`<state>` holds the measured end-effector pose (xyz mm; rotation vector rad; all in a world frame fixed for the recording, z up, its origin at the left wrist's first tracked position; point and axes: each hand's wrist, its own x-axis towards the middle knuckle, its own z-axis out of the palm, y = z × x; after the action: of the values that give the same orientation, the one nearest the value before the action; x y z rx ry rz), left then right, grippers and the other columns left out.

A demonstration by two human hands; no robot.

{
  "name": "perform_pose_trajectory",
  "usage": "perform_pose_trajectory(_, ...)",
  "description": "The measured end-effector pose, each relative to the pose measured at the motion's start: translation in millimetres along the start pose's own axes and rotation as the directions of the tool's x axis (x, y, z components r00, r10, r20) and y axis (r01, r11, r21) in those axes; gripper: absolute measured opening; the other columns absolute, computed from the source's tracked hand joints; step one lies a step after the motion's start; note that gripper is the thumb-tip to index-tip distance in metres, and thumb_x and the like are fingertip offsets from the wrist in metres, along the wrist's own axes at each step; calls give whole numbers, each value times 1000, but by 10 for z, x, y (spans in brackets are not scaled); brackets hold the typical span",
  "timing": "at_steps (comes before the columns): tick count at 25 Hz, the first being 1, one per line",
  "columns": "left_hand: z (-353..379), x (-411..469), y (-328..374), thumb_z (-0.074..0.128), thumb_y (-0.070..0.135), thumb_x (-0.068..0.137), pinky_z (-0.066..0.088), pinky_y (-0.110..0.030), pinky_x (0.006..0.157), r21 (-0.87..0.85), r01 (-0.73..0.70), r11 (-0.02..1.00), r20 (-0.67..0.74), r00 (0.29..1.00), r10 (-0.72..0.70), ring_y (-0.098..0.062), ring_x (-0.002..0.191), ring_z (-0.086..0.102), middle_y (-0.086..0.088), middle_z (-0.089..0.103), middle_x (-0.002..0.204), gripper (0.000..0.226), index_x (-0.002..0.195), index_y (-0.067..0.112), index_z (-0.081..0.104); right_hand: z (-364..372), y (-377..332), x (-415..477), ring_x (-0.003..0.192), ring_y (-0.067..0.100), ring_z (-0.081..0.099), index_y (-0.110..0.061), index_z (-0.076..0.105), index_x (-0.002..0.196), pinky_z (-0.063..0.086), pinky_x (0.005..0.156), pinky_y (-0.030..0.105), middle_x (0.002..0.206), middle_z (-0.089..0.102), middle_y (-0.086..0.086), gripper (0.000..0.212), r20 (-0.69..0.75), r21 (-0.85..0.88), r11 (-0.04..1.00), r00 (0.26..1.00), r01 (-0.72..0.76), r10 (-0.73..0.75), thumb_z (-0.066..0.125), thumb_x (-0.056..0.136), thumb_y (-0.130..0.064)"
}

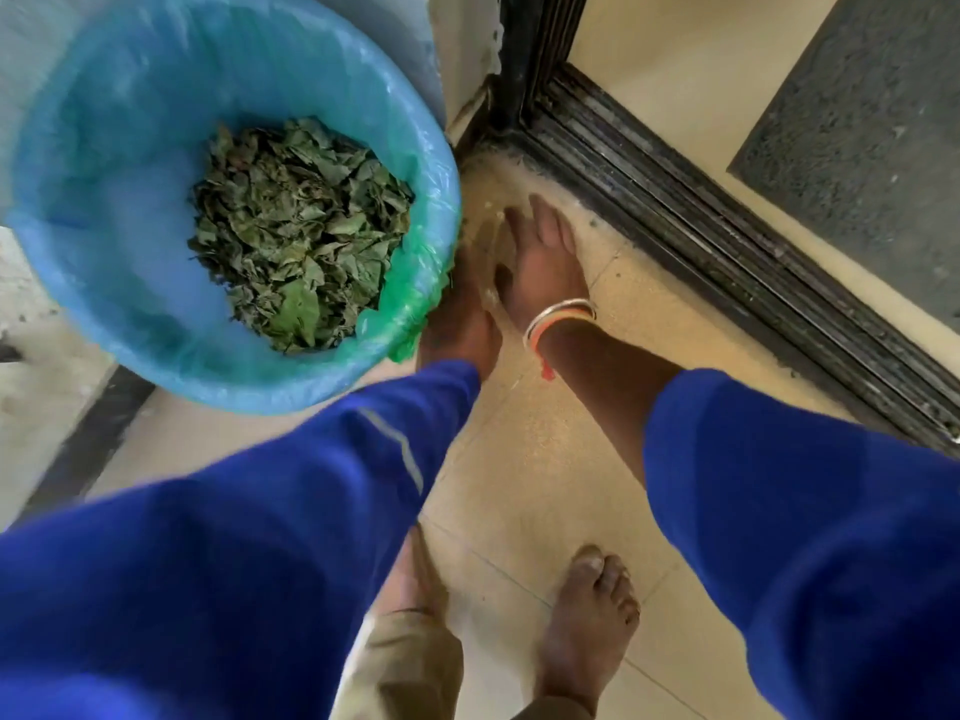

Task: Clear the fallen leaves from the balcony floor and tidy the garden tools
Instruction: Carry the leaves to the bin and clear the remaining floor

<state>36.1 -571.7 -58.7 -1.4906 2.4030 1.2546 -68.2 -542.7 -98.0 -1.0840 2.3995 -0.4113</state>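
A blue bin (104,283) lined with a blue-green plastic bag stands at the upper left, and a heap of green fallen leaves (301,231) lies in its bottom. Both my arms, in blue sleeves, reach down to the tiled floor just right of the bin. My right hand (540,262), with bangles on the wrist, has its fingers stretched out and holds nothing I can see. My left hand (457,324) sits close beside it against the bin's rim. Its fingers are blurred by motion and partly hidden. No garden tool is in view.
A black sliding-door track (701,236) runs diagonally on the right, with a dark grey doormat (857,137) beyond it. My bare feet (592,615) stand on the beige floor tiles (519,485) at the bottom. A wall corner rises behind the bin.
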Motion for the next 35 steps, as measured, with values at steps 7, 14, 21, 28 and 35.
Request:
perform_pose_trajectory(7,309,571,-67,41,13,101,21,-40,118,373,-22,928,-5,1000,25,-34,144,26,-18,20,160,45,145,1,37,176,273,55,151,37,5,-12,22,156,17,120,51,165,5,8,62,91,-168,985,994,-36,52,43,98,-23)
perform_pose_trajectory(14,218,-157,116,55,5,87,42,-27,81,13,-11,1000,-112,994,13,-35,89,63,-19,65,100,20,98,3,73,-142,23,-635,106,20,63,-2,66,121,50,95,31,119,67,14,28,8,431,880,976,-202,220,55,96,-5)
perform_pose_trajectory(21,-1247,-1160,838,62,1,89,56,-30,87,-391,-183,902,-337,941,45,-16,96,65,-4,68,105,24,110,6,70,-1396,-1151,-1176,80,17,72,-22,74,95,61,76,34,92,75,8,26,137,886,359,905,-295,403,62,89,-1)
perform_pose_trajectory(28,-2227,-807,422,56,10,97,21,-15,112,-160,141,977,-21,989,-146,-19,141,40,-7,46,151,54,149,11,42,-1504,-2143,-765,128,25,53,-16,46,145,40,111,40,136,56,5,57,441,590,658,869,-469,224,61,91,-21)
perform_pose_trajectory(35,-2475,-1175,871,53,18,100,13,-24,117,194,-60,979,206,978,19,-26,149,26,-14,26,161,62,155,8,25,-2088,-1926,-1431,150,28,17,-15,20,156,16,122,35,162,20,10,68,297,329,902,937,-280,182,55,97,-19)
